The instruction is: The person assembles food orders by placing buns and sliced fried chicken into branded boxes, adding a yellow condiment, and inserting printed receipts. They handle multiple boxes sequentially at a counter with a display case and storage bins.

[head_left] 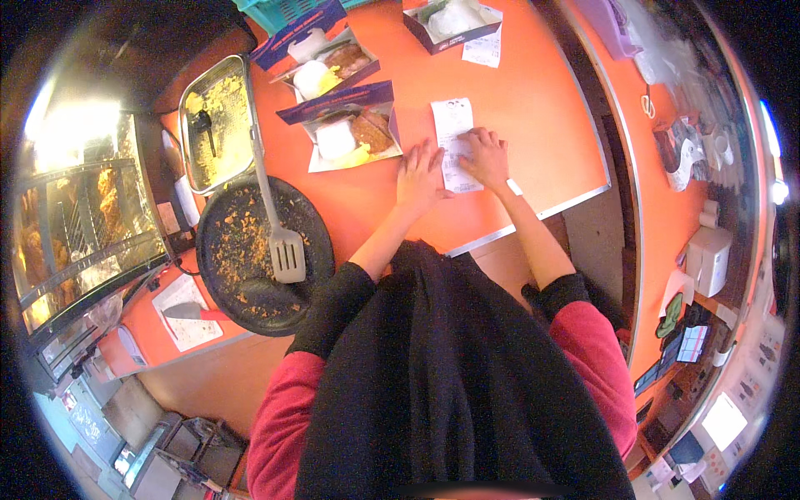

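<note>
A long white printed receipt [452,119] lies flat on the orange counter. My left hand [422,177] rests at its left edge with the fingers stretched out. On the receipt's right side, my right hand [487,157] lies with fingers apart and slightly bent, covering part of the paper. Neither hand grips anything. Just left of my left hand sits an open takeaway box [350,133] with rice, a brown piece of food and yellow egg. Behind it stands a second open box [323,71] with similar food.
Another box [452,23] with a receipt [483,50] stands at the far side. A round black pan [221,287] with crumbs and a grey slotted spatula [287,254] is at left, beside a metal tray [225,125] of yellow food. A knife [185,311] lies on a white board [187,329].
</note>
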Motion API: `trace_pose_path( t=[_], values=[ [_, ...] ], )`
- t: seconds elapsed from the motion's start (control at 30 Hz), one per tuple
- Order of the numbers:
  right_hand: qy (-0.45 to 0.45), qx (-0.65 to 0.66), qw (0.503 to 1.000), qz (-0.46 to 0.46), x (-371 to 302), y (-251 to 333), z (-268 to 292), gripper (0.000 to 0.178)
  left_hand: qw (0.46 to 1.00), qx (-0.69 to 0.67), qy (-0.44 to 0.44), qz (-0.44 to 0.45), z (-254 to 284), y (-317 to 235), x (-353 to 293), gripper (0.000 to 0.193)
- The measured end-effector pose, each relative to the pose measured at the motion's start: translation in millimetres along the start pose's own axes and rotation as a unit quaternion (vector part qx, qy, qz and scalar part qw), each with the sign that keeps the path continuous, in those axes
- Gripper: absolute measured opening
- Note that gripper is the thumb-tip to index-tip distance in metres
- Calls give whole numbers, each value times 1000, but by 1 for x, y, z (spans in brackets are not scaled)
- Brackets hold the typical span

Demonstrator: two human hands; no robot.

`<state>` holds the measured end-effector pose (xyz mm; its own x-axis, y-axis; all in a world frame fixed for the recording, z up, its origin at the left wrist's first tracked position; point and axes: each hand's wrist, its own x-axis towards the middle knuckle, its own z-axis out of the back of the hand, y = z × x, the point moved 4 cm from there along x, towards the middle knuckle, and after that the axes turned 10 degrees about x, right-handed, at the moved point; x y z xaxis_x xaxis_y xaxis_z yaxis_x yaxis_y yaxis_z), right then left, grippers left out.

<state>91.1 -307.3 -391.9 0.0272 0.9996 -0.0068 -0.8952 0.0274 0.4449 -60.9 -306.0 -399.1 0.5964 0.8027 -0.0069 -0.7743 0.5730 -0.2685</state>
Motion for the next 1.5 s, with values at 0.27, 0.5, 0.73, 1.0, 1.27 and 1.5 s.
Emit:
trace_pose_path(
  t=[0.27,0.5,0.73,1.0,1.27,1.5],
  values=[
    [1,-45,991,-128,4,20,0,62,997,46,-1,54,-2,-6,7,65],
    [12,-39,985,-168,-6,27,2,74,993,78,2,90,1,-12,5,63],
    [-118,56,953,-272,-3,-18,9,65,995,52,1,85,-5,-9,1,68],
    [-42,-11,995,-88,-1,-10,2,40,994,-44,-93,47,17,14,-22,61],
    [-192,196,962,-1,67,79,-2,51,828,-106,-417,358,105,173,-19,68],
    [-191,204,948,-152,124,126,-32,68,860,-165,-306,374,109,174,12,62]
  ],
)
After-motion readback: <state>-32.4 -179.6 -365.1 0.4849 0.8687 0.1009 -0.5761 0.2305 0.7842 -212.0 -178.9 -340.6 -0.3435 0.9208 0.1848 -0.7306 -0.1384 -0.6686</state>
